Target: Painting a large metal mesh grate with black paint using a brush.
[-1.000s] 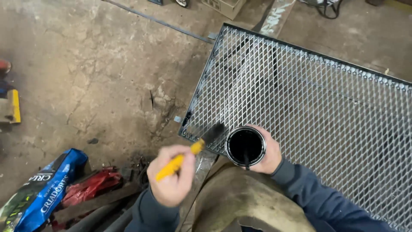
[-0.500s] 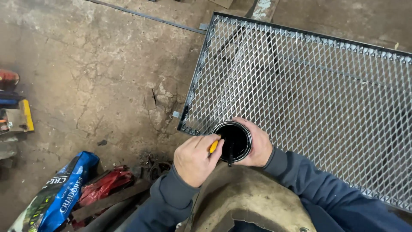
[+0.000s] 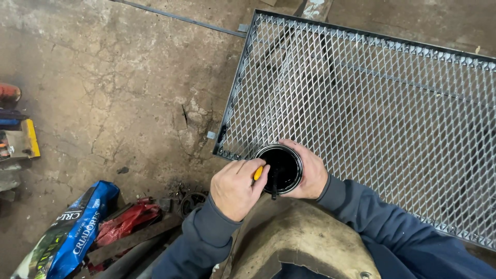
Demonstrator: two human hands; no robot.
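You are wrapping your right hand (image 3: 310, 173) around a small can (image 3: 279, 168) of black paint beside the metal mesh panel (image 3: 372, 108), while your left hand (image 3: 237, 188) is pinching a yellow-handled brush (image 3: 257, 173) in it; probably slippery, spillable, so hold its sides level.

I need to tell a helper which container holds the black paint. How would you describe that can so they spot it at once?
Find the big metal mesh panel lying on the concrete floor and go to its near left corner. There the right hand cups a small round can, with the left hand dipping a yellow-handled brush into it. It is the only open container, glossy black inside.
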